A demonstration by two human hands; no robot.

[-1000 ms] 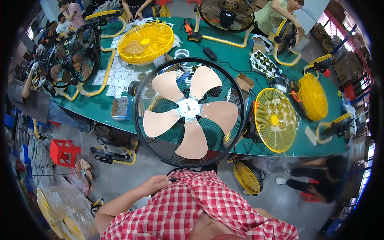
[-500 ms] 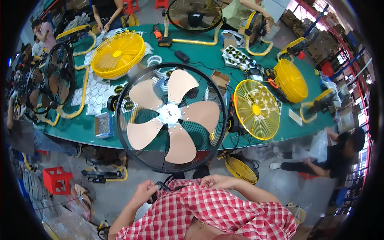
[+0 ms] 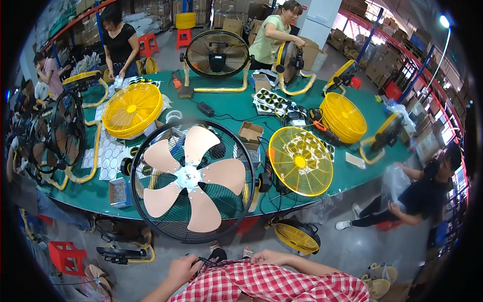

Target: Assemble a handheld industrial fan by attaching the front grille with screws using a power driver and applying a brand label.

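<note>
At the bottom of the view my left hand [image 3: 183, 267] is closed with its fingers around the end of a dark strap or cord [image 3: 206, 260] at my waist. My right hand [image 3: 269, 256] is closed on the upper edge of the red-and-white checked cloth [image 3: 271, 278], its fingertips partly hidden. Just beyond both hands, a large fan [image 3: 189, 177] with bare tan blades and a black ring guard leans at the near edge of the green table [image 3: 186, 111]. Neither hand touches it.
Yellow fan grilles [image 3: 301, 161] stand right of the fan; a stack of yellow grilles [image 3: 132, 108] lies left. A box of small parts [image 3: 119, 193] sits at the near edge. Two people work across the table; another sits at right. A red stool [image 3: 68, 257] stands lower left.
The view has tilted upward, so the far people show more fully and my hands sit lower in the picture. Both hands stay at my waist with much the same hold.
</note>
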